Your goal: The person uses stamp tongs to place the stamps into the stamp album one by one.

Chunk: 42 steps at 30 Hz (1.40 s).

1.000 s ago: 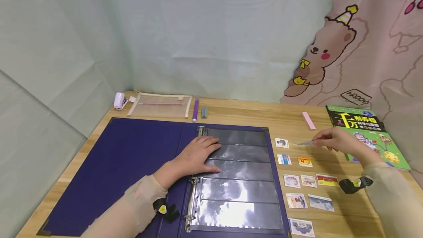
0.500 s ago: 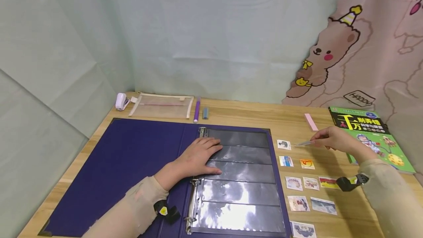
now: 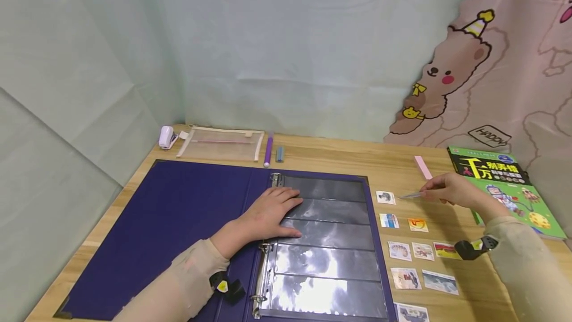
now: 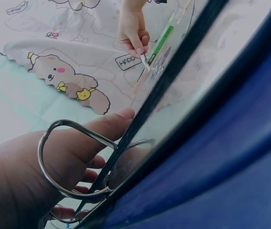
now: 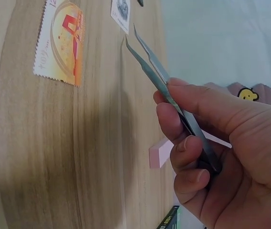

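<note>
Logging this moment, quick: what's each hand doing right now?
Left hand: open, resting on the binder page.
Right hand: closed, holding tweezers.

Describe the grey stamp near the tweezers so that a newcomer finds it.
Find the open blue binder; loose stamps lie along its right side. The stamp at their far end is grey on white, unlike its blue neighbour and orange neighbour.

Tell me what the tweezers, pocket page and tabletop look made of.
Tweezers: probably steel, smooth; grey metallic sheen. Pocket page: likely plastic film, glossy; bright reflections streak it. Tabletop: wood or wood-look laminate, can't tell which, seemingly satin; brown grain shows.
</note>
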Available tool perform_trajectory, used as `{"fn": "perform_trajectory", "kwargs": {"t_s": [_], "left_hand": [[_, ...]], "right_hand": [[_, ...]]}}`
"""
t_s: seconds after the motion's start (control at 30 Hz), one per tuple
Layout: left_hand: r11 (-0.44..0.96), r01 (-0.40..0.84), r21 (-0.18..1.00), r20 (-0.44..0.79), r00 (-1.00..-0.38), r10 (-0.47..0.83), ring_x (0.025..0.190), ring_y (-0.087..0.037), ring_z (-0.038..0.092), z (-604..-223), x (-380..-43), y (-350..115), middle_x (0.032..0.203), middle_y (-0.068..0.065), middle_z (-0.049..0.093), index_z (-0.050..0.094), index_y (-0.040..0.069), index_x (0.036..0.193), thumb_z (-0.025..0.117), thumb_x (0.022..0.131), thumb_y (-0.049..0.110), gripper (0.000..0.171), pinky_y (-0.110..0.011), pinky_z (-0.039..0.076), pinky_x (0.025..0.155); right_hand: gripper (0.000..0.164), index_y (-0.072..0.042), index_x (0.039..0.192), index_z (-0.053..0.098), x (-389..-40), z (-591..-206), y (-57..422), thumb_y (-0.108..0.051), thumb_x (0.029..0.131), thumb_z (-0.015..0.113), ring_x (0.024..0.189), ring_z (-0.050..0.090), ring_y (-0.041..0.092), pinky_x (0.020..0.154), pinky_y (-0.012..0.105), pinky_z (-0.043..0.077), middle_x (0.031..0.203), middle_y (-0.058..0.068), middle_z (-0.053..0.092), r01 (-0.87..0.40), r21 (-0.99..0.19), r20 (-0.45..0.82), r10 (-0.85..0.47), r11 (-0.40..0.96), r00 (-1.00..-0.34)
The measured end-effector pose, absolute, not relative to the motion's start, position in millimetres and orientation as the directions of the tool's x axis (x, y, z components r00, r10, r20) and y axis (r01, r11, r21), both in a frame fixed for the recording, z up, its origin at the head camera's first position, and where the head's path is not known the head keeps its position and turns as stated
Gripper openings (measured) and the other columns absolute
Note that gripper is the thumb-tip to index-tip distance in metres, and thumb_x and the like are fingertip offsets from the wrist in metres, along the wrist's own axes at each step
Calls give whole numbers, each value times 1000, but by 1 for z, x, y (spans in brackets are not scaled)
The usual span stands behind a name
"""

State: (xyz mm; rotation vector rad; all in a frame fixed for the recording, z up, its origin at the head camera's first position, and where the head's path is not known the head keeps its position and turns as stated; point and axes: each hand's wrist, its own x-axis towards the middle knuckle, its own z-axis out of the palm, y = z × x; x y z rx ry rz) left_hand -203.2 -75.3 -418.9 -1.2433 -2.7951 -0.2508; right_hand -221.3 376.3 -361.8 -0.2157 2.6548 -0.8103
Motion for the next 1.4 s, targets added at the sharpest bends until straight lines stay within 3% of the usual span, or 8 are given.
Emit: {"fn": "perform_trajectory", "kwargs": {"t_s": [1.4], "left_hand": [[671,733,113,121,-680,723,130,-23,36,-419,-202,-75,139,-4,42,45,16,132,51,73,68,79,-45,28,106]], "right_hand": [[29,-1,100,63,-231,-375,374,-26,84,61,50,42,6,44,25,36,64,-1,52,-24,-656,-328,-314,754,-891]]}}
